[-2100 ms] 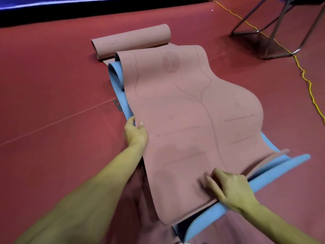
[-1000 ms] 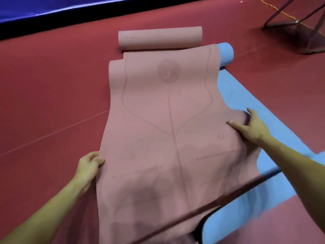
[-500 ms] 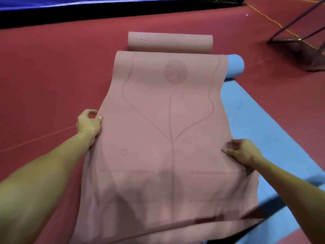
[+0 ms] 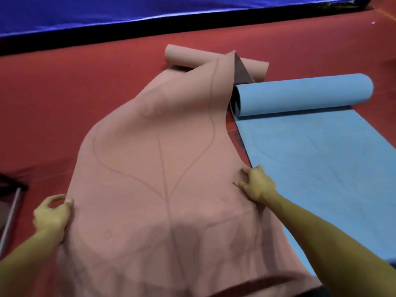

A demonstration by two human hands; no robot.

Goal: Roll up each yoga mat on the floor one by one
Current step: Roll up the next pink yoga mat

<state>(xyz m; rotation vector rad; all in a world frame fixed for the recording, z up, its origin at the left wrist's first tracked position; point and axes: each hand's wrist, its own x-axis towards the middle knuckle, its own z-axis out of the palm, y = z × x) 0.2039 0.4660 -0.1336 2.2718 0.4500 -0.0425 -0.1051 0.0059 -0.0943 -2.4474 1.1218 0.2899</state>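
2 mats (image 4: 162,189) on red floor (image 4: 53,103)

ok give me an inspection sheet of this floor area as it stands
surface: red sports floor, faint seam lines
job's things: pink yoga mat, mostly unrolled, rippled, far right corner folded up, roll at far end; light blue yoga mat beside it, flat with roll at far end
clutter: nothing seen
grippers: left hand grips the pink mat's left edge; right hand grips its right edge
cables: nothing seen
surroundings: blue padding with black base along the far side; metal frame at left edge
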